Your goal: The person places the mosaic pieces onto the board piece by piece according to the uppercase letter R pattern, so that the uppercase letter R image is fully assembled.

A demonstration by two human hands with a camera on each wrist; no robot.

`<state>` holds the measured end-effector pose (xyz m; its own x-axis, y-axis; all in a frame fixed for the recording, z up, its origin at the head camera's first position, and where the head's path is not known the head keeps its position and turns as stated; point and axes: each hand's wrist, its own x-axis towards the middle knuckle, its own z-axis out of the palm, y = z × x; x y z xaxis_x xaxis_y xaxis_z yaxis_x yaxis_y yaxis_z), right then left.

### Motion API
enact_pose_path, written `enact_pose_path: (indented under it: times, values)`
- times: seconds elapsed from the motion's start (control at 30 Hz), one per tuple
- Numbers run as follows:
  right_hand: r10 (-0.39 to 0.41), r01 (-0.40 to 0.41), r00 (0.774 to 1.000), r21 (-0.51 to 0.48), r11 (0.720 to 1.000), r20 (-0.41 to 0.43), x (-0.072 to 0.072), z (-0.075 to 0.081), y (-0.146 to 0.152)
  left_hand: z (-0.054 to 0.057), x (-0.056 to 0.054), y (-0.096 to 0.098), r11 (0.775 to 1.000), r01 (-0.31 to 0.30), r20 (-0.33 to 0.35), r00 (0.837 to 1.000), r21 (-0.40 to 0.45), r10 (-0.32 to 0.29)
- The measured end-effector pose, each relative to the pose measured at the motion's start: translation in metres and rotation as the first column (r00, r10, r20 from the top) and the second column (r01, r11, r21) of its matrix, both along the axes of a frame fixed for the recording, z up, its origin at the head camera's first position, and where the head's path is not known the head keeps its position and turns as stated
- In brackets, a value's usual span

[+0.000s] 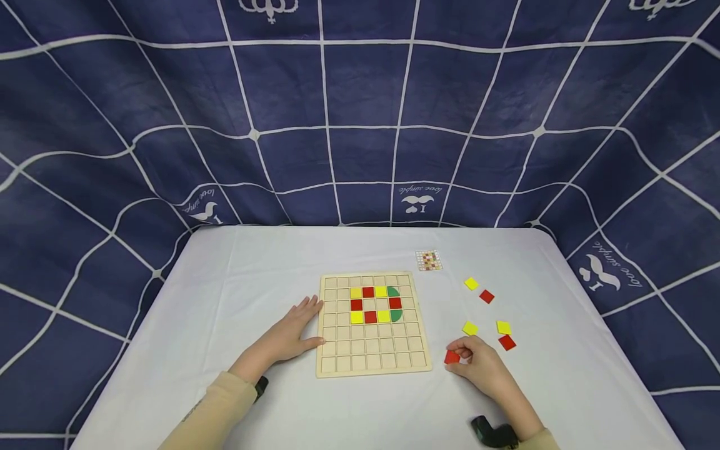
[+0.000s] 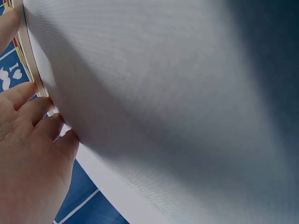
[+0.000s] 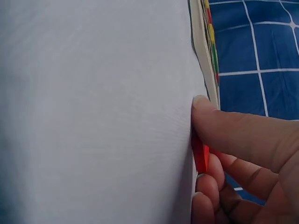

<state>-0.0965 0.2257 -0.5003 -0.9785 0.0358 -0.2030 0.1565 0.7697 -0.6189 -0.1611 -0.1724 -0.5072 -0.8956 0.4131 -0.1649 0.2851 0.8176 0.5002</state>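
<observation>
A wooden grid board (image 1: 343, 348) lies on the white tabletop. Set in its upper middle cells is a ring of yellow and red square tiles, with two rounded green pieces (image 1: 396, 315) at its right corners. My left hand (image 1: 289, 332) rests at the board's left edge, fingers spread and fairly straight; in the left wrist view its fingertips touch the board's side. To the right of the board, my right hand (image 1: 482, 369) pinches a red square tile (image 1: 452, 357) between thumb and fingers, low at the table. That tile's thin side shows in the right wrist view.
Loose yellow tiles (image 1: 470, 328) and red tiles (image 1: 486, 296) lie scattered right of the board, near the right hand. A small printed pattern card (image 1: 429, 260) sits beyond the board's upper right corner. Dark blue checked cloth (image 1: 360, 156) hangs around the table's back and sides.
</observation>
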Motion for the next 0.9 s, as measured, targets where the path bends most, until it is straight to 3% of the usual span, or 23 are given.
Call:
enact_pose_path:
  times: [0.23,0.5,0.9]
  values:
    - [0.035,-0.035,0.999,-0.027,0.999,0.000,0.000,0.002,0.000,0.000,0.000,0.000,1.000,0.004,-0.003,1.000,0.004,-0.004]
    - [0.000,-0.002,1.000,-0.054,0.999,-0.027,-0.006,0.008,-0.009,0.000,-0.001,0.001,1.000,0.004,0.002,1.000,0.000,-0.004]
    - [0.039,-0.059,0.996,-0.273,0.960,-0.080,-0.029,0.017,-0.060,0.000,0.000,0.001,1.000,-0.011,0.010,1.000,0.003,0.011]
